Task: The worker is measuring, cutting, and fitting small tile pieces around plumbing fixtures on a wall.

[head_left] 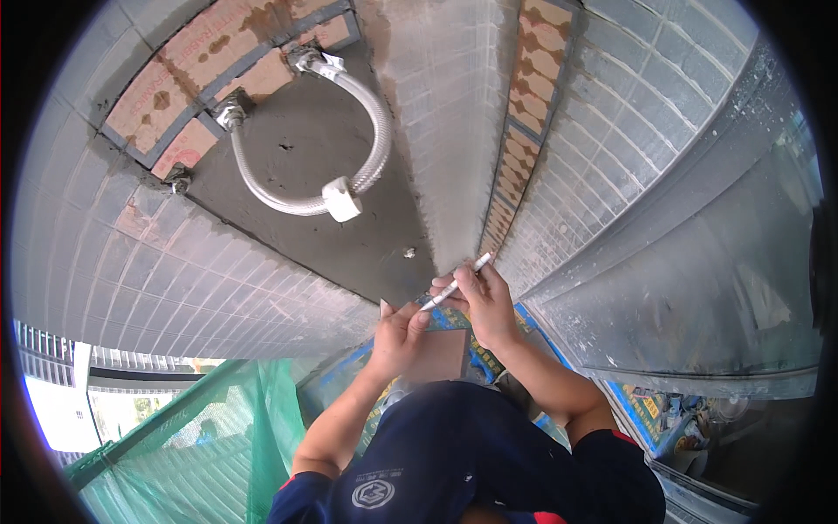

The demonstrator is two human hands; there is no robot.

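A slim white pen [457, 282] lies slantwise between my two hands. My right hand [485, 306] is closed on it, pinching the barrel between thumb and fingers. The lower left end of the pen meets the thumb and fingertips of my left hand [400, 339]. That hand is closed, and whatever its fingers hold is hidden. Below and between the hands is a flat brownish square tile [441, 354], partly covered by my left hand; whether that hand touches it I cannot tell.
Ahead rises a wall with wet grey mortar [297, 131], and a looped braided hose [380, 131] hangs from its fittings. Tiled walls [611, 113] flank the corner. Green netting [209, 428] is at the lower left, a dusty clear panel [698, 271] at right.
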